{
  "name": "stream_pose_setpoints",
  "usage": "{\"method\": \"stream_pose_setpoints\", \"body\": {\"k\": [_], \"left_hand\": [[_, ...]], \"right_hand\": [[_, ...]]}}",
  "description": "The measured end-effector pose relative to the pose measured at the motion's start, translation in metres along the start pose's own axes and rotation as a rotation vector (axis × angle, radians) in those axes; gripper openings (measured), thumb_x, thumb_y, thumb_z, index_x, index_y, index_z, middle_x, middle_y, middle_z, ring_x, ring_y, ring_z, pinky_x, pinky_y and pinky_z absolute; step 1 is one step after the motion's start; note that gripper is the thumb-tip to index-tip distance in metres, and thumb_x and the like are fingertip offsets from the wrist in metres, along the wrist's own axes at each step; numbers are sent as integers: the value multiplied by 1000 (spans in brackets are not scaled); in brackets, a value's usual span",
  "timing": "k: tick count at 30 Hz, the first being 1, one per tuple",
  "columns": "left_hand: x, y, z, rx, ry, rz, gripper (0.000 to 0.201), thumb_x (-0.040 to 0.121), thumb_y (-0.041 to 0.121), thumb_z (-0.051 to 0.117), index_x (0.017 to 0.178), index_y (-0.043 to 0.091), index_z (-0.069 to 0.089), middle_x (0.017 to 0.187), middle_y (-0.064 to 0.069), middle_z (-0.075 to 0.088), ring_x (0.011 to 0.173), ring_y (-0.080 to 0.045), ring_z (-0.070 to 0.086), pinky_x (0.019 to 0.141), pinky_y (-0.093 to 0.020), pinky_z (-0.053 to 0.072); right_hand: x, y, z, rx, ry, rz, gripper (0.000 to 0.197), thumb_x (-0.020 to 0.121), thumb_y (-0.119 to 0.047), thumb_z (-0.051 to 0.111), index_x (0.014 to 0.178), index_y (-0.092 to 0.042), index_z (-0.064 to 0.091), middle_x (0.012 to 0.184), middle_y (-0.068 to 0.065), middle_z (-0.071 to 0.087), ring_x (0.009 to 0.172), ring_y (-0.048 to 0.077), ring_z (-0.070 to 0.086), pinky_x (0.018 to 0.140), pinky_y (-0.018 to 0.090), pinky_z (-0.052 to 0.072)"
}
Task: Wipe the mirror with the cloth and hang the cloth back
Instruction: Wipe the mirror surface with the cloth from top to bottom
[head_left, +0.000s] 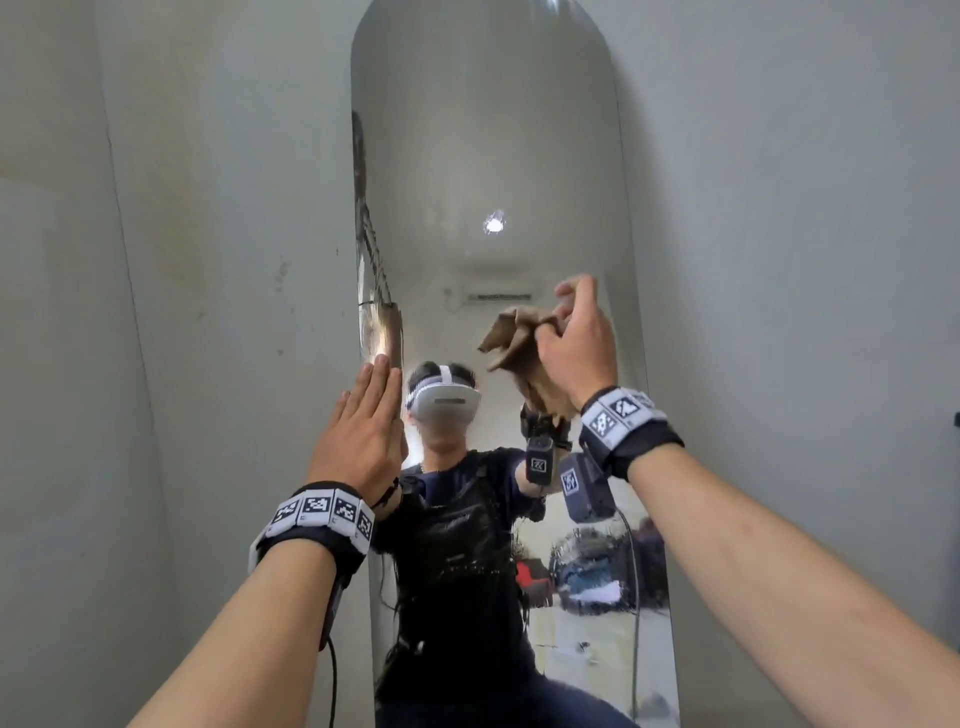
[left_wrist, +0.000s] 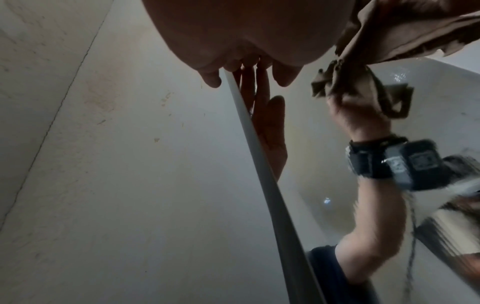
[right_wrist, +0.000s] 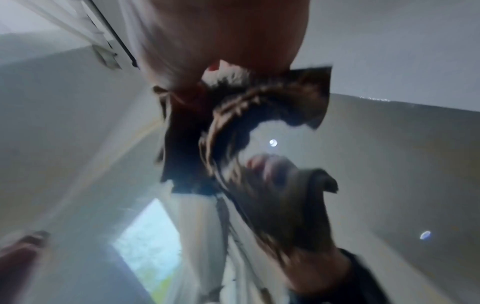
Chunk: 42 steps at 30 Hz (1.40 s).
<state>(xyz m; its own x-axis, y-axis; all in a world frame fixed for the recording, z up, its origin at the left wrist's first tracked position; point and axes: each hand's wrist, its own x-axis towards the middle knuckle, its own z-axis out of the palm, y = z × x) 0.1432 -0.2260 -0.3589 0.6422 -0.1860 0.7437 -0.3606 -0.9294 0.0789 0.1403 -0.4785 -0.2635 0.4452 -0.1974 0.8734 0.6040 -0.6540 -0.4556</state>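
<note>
Left fingers (head_left: 371, 387) straight and together, flat against the left edge of the mirror (head_left: 488, 156); left wrist view shows the fingertips at that edge (left_wrist: 235, 92). Left hand (head_left: 358, 441) holds nothing. Right hand (head_left: 574, 343) has fingers curled, gripping a bunched brown cloth (head_left: 511, 338) raised at the mirror's right half, around mid-height. Cloth folds stick out left of and below the fist. Can't tell if the cloth touches the glass. Right wrist view is blurred: dark cloth (right_wrist: 259, 107) just under the palm, its reflection below it. Mirror is tall, arch-topped, against a pale wall (head_left: 208, 260).
</note>
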Motion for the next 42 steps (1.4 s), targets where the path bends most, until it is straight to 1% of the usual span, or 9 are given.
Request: {"method": "stream_pose_setpoints", "body": {"k": [8,11,14,19,26,31,35,38,42], "left_hand": [[-1,-1,8,60,-13,-10,65,94,35,20,153,19,-3,157,5,-19,141,-6,-24,119,-34,-3],[-2,-3,11,70,3,1,64,96,34,21,153,20,-2,158,5,-17,143,-7,-23,119,-35,-3],[-3,-4,15,80,15,-1,63,97,33,21,153,20,-3,159,5,-17,143,-6,-24,120,-36,-2],[-2,-2,15,86,10,-18,63,97,34,20,153,19,-3,159,4,-16,144,-8,-22,121,-39,-3],[-3,2,11,122,-6,-26,64,95,35,16,153,18,-3,160,2,-15,146,-11,-19,121,-41,-2],[-4,4,8,108,-2,-38,63,98,31,24,153,18,-2,161,1,-12,146,-11,-16,121,-42,-2],[-4,6,4,107,5,-21,64,99,28,31,153,17,0,161,2,-11,146,-11,-14,121,-42,-2],[-4,6,6,110,18,-18,64,95,30,26,153,17,3,161,2,-9,147,-11,-12,120,-43,-1],[-3,5,9,119,21,-33,68,90,33,22,154,15,7,162,-1,-4,148,-13,-8,120,-42,0]], "right_hand": [[-10,40,25,-446,70,-291,17,89,-14,57,106,-14,61,114,10,54,96,28,50,67,43,53],[-25,49,30,-551,-43,-267,55,91,-52,49,133,-17,48,132,8,46,107,25,43,85,36,43],[-49,53,38,-522,-105,-397,55,91,-42,56,139,-15,46,129,11,49,98,24,45,83,37,48],[-148,75,59,-461,-424,-807,48,89,-16,58,136,-18,49,121,6,51,95,22,44,83,39,44],[-239,87,49,-418,-892,-900,47,88,-29,46,134,-22,48,127,1,50,102,25,49,91,38,36],[-179,55,13,-317,-516,-686,40,91,-13,42,127,-26,51,108,-6,53,87,15,44,83,31,41],[-67,65,-34,-273,25,-462,39,93,-22,42,127,-11,57,128,11,59,119,27,50,103,45,33],[-9,82,-55,-341,-127,-368,44,96,-19,33,135,-10,52,148,7,42,142,26,28,118,50,12],[-35,102,-43,-289,-322,-354,47,94,3,44,139,-10,45,148,-4,21,143,18,12,121,41,4]]}}
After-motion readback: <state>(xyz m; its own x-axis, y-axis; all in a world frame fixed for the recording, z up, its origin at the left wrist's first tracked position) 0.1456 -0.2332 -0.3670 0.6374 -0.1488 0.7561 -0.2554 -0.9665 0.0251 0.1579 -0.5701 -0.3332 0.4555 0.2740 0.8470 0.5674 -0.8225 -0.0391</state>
